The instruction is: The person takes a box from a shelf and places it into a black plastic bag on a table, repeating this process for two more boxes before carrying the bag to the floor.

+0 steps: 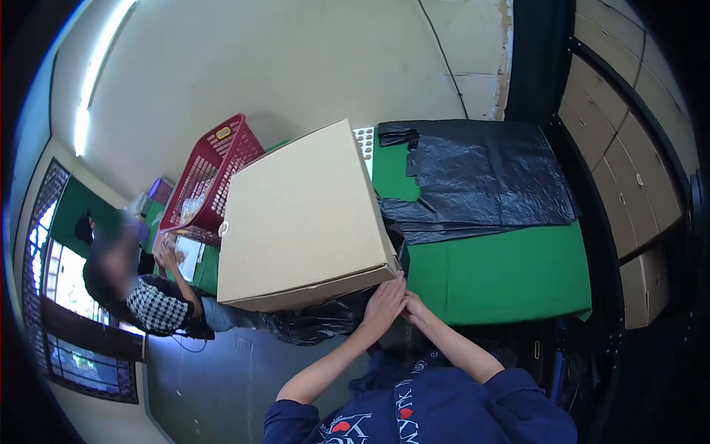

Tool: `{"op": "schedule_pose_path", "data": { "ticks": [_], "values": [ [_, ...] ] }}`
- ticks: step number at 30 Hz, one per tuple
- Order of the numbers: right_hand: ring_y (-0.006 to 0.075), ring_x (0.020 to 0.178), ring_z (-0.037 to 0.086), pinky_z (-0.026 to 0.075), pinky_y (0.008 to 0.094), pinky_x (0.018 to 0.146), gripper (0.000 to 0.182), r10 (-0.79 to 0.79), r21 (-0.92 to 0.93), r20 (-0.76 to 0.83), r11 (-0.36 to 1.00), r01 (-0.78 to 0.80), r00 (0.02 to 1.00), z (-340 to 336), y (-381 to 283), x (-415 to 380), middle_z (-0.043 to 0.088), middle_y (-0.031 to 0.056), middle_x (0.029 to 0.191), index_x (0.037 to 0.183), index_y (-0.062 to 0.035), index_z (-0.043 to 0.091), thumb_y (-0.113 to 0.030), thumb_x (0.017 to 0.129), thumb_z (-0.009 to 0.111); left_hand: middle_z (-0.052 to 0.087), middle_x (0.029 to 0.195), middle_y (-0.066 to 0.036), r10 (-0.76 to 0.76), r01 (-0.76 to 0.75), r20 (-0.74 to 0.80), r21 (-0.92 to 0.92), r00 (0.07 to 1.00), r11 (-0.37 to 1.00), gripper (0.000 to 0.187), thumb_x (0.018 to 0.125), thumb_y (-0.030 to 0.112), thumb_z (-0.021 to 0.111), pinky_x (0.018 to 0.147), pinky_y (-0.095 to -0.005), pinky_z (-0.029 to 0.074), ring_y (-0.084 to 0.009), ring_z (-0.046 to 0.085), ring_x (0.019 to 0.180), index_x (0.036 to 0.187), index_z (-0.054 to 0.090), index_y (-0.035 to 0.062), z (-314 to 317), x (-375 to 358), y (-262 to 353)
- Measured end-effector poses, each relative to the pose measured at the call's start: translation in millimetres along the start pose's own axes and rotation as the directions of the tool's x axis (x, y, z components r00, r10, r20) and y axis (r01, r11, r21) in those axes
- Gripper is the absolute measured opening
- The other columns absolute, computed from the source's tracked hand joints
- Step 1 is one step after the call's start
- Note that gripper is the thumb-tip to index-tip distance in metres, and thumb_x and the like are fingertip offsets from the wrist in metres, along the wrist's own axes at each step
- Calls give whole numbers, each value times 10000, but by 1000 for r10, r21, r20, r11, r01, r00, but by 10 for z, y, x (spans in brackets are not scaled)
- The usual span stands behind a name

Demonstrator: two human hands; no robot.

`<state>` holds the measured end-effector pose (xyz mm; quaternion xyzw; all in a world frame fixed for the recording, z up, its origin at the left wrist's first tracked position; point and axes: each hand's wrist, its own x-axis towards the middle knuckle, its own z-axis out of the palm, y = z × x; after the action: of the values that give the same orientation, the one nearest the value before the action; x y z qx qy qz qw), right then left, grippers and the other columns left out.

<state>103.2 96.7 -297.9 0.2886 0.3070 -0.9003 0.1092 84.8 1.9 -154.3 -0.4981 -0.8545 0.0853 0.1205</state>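
Note:
A large closed cardboard box (299, 211) lies tilted on the table, its near corner pointing at me. Black plastic bag material (319, 320) hangs below its front side and also shows along its right side. My left hand (384, 303) is at that near corner, fingers closed on the bag's plastic and lying against the cardboard. Right beside it, my right hand (415, 306) is closed at the same corner, on the plastic too. The fingertips of both hands are partly hidden.
Flat black plastic bags (484, 174) lie on the green tablecloth (503, 277) to the right. A red basket (244, 148) stands behind the box. At left, a person (159, 303) works at the table. Shelves hold cardboard boxes (629, 174) at far right.

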Motion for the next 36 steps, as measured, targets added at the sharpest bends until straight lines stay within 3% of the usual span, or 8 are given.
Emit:
{"op": "schedule_pose_path", "data": {
  "ticks": [6, 11, 20, 22, 26, 29, 31, 36],
  "values": [
    [110, 632, 490, 419, 253, 554, 125, -99, 58, 76, 994, 95, 992, -119, -91, -113, 529, 13, 752, 862, -100, 507, 3, 805, 465, 396, 1300, -175, 57, -69, 77, 165, 995, 984, 555, 870, 434, 396, 1070, -355, 154, -249, 327, 1242, 1197, 457, -11, 96, -121, -85],
    [67, 662, 520, 394, 224, 587, 61, -347, 27, 103, 938, 347, 932, 226, -806, -737, 563, -19, 728, 787, -106, 537, -50, 785, 561, 481, 1200, -180, -17, 15, -13, -143, 1000, 990, 597, 837, 448, 456, 1028, -369, 251, -266, 412, 1170, 1178, 455, -42, -71, -89, -100],
    [123, 785, 574, 467, 246, 762, 43, -256, 531, 298, 845, 63, 920, 670, -1490, -1170, 611, 36, 847, 841, -47, 579, -69, 822, 547, 337, 1319, -139, -167, 131, -76, -353, 983, 927, 784, 641, 347, 726, 955, -452, 296, -302, 347, 1193, 1264, 349, 56, -1161, -401, -122],
    [108, 808, 570, 464, 241, 765, 69, -399, 396, 331, 881, 258, 855, 927, -1693, -1372, 607, 45, 885, 867, -16, 590, -48, 825, 546, 372, 1276, -142, -171, 142, -211, -146, 962, 979, 737, 627, 323, 740, 952, -452, 295, -303, 361, 1173, 1227, 394, 71, -1007, -770, -143],
    [93, 856, 548, 434, 230, 793, 136, -478, -1, 413, 851, 525, 775, 1152, -1905, -1555, 597, 29, 946, 930, 15, 603, -52, 818, 566, 421, 1176, -146, -326, 213, -276, -369, 904, 905, 556, 648, 282, 716, 928, -445, 307, -315, 392, 1105, 1102, 472, 72, -890, -1377, -400],
    [112, 987, 499, 378, 257, 864, 165, -554, -203, 382, 731, 651, 740, 1055, -1920, -1332, 530, 45, 1112, 954, 8, 588, -88, 819, 576, 439, 1152, -163, -592, 391, -512, -451, 623, 802, 493, 736, 240, 606, 940, -435, 298, -291, 403, 1092, 1134, 428, 10, -1013, -1691, -609],
    [138, 1048, 468, 354, 274, 904, 216, -592, -191, 397, 694, 694, 701, 1219, -1938, -1256, 467, 57, 1194, 1019, -5, 553, -99, 826, 569, 396, 1225, -179, -847, 421, -493, -737, 199, 529, 477, 845, 259, 475, 995, -431, 251, -299, 364, 1164, 1213, 346, -17, -1145, -1616, -868],
    [225, 1292, 212, 152, 298, 1047, 609, -413, -240, 327, 834, 497, 850, 1404, -1583, -920, 241, 145, 1397, 1337, -7, 253, -395, 894, 410, 208, 1400, -187, -949, -102, 230, -961, 214, -256, 657, 928, 482, 258, 1061, -398, 165, -262, 220, 1302, 1366, 155, 4, -1025, -1700, -1489]
  ]
}}
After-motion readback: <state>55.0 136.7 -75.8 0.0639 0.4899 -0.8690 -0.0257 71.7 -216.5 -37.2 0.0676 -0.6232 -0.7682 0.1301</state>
